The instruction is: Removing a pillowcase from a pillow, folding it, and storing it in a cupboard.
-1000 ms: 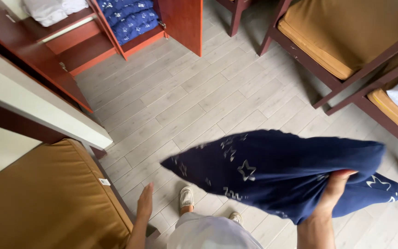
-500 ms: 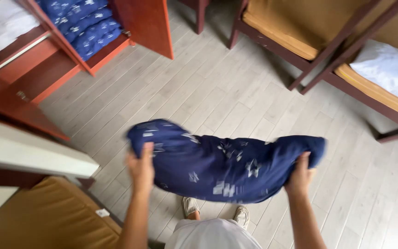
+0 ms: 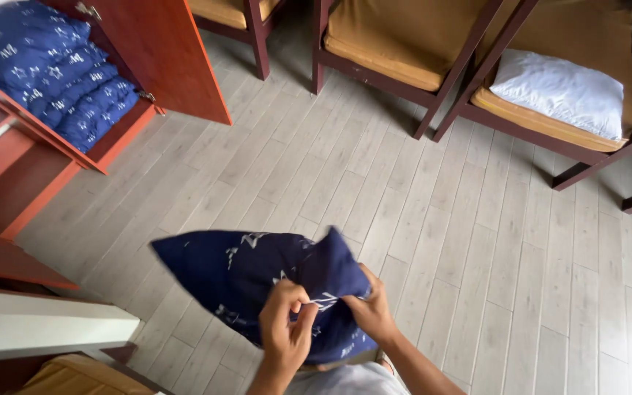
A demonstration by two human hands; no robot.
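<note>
A dark blue pillow with white star prints [image 3: 246, 274] hangs in front of me above the grey plank floor. My left hand [image 3: 285, 327] pinches its near edge from the left. My right hand [image 3: 369, 311] grips the same edge just beside it, the two hands almost touching. The pillow's far corner points left toward the cabinet.
An open red-brown wooden cabinet [image 3: 162, 58] at upper left holds a stack of matching blue pillows [image 3: 53, 73]. Wooden bed frames with mustard mattresses [image 3: 396, 36] stand at the top, one bearing a white pillow [image 3: 561, 91]. A white ledge [image 3: 38, 325] and another mustard mattress [image 3: 74, 377] sit at lower left.
My hands came together from the pillow's two ends to one edge near my body. The view has swung up and left, bringing the cabinet's blue stack and the white pillow closer in.
</note>
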